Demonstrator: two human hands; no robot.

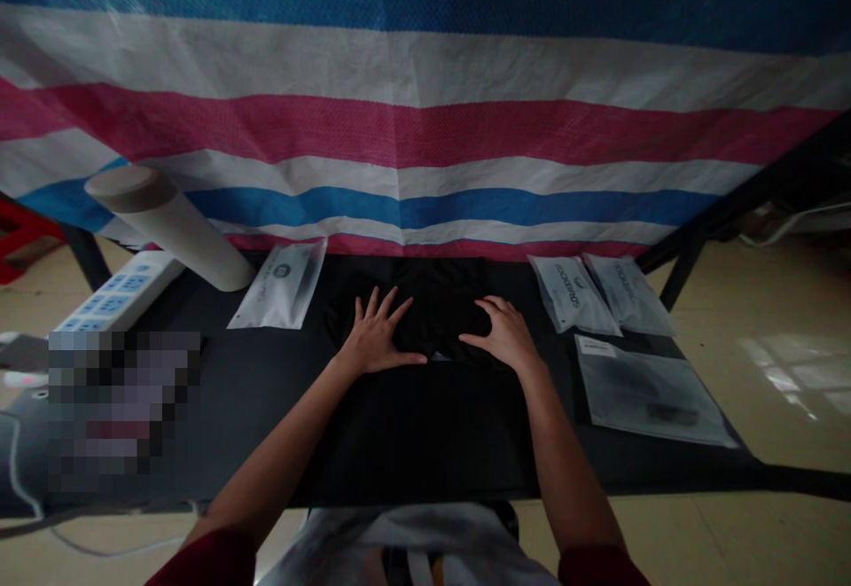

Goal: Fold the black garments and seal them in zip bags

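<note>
A black garment (432,373) lies spread on the dark table (266,391) in front of me, hard to tell from the tabletop. My left hand (377,335) rests flat on its upper left part, fingers spread apart. My right hand (503,333) lies on its upper right part, palm down, fingers slightly curved and apart. Neither hand grips anything.
A cardboard tube (169,224) and a white power strip (120,295) lie at the far left. One zip bag (283,285) lies left of the garment. Two small zip bags (573,293) (628,292) and a larger one (648,391) lie right. A striped tarp (425,125) hangs behind.
</note>
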